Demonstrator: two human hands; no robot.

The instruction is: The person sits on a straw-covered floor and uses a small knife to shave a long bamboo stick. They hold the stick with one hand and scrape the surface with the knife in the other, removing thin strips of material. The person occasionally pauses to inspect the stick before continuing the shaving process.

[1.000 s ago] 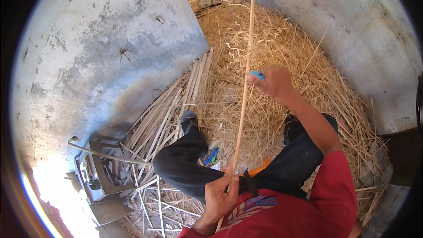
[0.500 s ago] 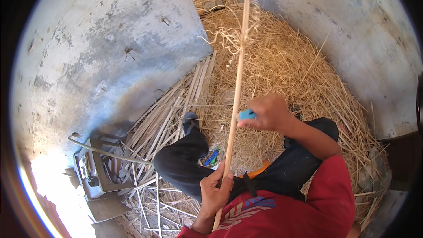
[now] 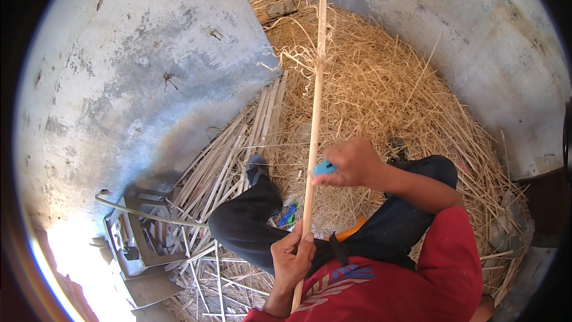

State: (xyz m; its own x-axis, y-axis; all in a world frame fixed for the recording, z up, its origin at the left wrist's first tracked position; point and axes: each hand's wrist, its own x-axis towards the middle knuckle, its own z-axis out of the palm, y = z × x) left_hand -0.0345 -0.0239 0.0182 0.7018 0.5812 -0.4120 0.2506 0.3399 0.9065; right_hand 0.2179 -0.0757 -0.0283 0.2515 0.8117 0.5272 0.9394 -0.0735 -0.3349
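Note:
A long, pale wooden strip (image 3: pixel 316 104) slants up from my lap, with curly shavings (image 3: pixel 304 57) clinging to its upper part. My left hand (image 3: pixel 292 255) is closed around its lower end, close to my body. Farther up, my right hand (image 3: pixel 353 163) grips a small blue tool (image 3: pixel 325 169) against the strip's right side. The tool's working edge is hidden, so its exact kind cannot be made out.
Thin shavings (image 3: pixel 381 89) are heaped ahead and to the right. Long wooden strips (image 3: pixel 223 150) lie at the left, near a wooden frame-like box (image 3: pixel 143 226). Weathered walls (image 3: pixel 161 65) close in on both sides. My bent legs (image 3: pixel 244 220) flank the strip.
The strip's top has swung slightly left in view. My right hand with the blue tool has moved slightly left and down along the strip; the left hand keeps its hold.

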